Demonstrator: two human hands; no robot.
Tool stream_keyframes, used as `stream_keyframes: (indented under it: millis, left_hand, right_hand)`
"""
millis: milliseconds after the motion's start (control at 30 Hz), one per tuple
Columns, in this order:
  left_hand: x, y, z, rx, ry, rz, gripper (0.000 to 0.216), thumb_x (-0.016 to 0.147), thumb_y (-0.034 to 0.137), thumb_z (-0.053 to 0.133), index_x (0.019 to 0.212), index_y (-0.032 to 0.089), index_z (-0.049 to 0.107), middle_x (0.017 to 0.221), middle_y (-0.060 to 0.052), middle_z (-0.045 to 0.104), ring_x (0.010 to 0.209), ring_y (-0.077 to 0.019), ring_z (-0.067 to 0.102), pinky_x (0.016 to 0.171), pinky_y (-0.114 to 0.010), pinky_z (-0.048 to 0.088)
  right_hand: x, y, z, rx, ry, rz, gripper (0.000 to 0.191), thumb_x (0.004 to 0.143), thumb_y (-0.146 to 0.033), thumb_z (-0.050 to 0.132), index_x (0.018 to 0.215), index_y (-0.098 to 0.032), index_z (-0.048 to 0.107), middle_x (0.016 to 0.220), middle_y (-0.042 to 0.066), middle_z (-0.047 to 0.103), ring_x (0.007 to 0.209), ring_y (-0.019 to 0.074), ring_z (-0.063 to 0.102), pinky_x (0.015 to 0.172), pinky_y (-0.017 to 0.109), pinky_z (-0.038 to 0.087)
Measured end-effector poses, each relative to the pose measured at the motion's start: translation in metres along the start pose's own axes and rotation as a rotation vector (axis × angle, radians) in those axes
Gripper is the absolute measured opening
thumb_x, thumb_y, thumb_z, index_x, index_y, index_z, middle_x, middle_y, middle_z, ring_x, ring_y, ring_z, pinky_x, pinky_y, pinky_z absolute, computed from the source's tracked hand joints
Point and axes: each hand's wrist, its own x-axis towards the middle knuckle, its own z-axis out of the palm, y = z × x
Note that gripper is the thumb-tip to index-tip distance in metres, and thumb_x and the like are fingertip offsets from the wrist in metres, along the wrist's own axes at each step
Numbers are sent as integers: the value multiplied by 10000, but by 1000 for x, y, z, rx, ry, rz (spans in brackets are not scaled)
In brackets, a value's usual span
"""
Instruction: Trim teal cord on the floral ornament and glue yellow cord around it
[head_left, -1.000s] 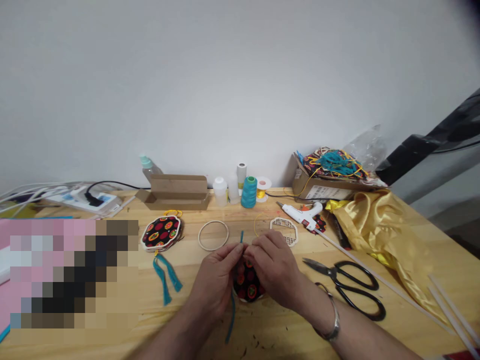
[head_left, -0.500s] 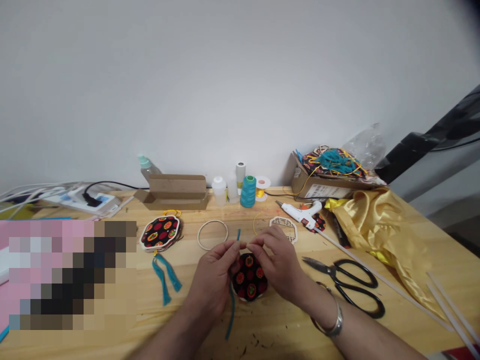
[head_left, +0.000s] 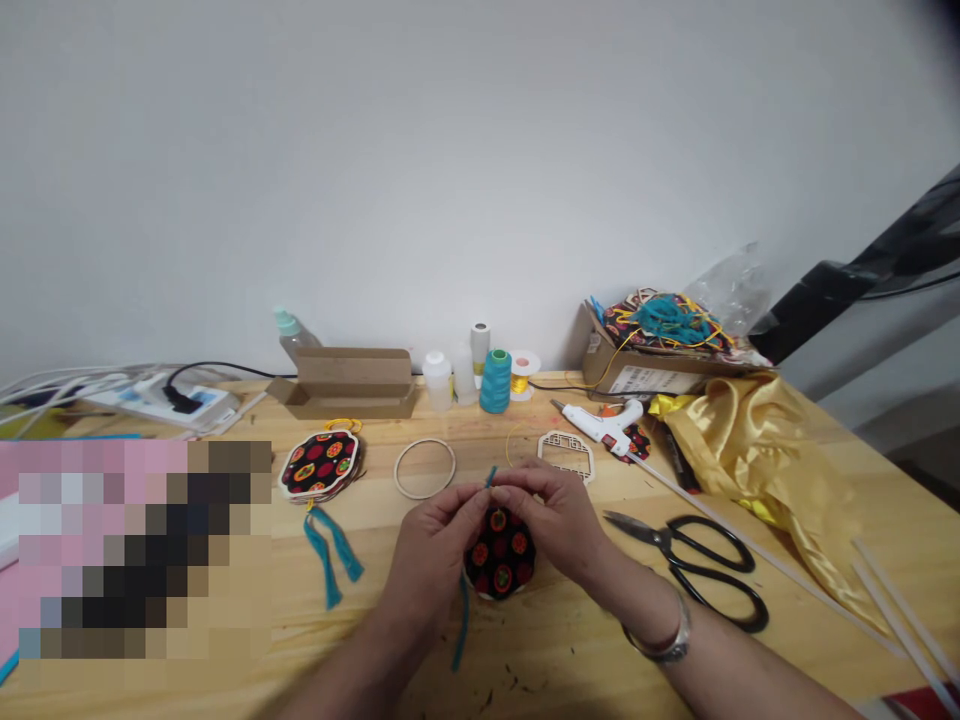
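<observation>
Now, closer together than half a second ago, the fingertips of left hand [head_left: 429,550] and right hand [head_left: 564,522] are closed around the teal cord [head_left: 491,477], at the black patterned disc's [head_left: 501,562] far edge, so steadier two-sided control seems to be obtained.

"Can you read any words?"
"No, none. The box [head_left: 600,374] has a white label [head_left: 646,382] with dark marks, but they're too small to read."
"And the glue gun [head_left: 594,423]?"
"Its red sticker [head_left: 610,440] is too blurry."

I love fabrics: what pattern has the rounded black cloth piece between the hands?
The black cloth piece bears red and orange roundels; head view.
</observation>
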Motion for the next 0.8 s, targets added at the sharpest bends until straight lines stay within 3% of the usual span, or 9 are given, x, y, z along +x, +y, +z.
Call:
stream_keyframes:
  millis: [167,400,567,800]
  left_hand:
    - [0,-1,0,11,-12,-11,234,661,332,703,832,174,725,718,-40,696,703,-172,611,680,-277,465]
    - [0,-3,-2,-21,-30,-23,228,665,333,698,837,187,729,703,-31,693,685,-166,611,686,-281,469]
    - [1,-4,-4,13,-5,3,285,631,370,711,824,161,731,570,-12,637,565,-154,566,572,-258,446]
    - [2,-7,-6,143,-31,12,253,691,391,653,733,148,705,583,3,581,540,-107,480,536,-213,375]
  right_hand:
    - [1,2,-1,51,9,48,93,719,-207,632,726,-208,724,684,11,670,644,141,602,595,251,473]
    - [1,7,-1,26,16,-9,139,755,-241,612,684,-194,723,625,13,624,605,131,562,565,244,439]
    - [2,9,-1,4,-5,-35,160,765,-240,605,660,-196,718,605,5,610,600,122,547,568,236,421]
    - [3,8,-1,46,-45,-27,190,760,-228,602,607,-188,706,607,6,603,622,118,544,597,229,411]
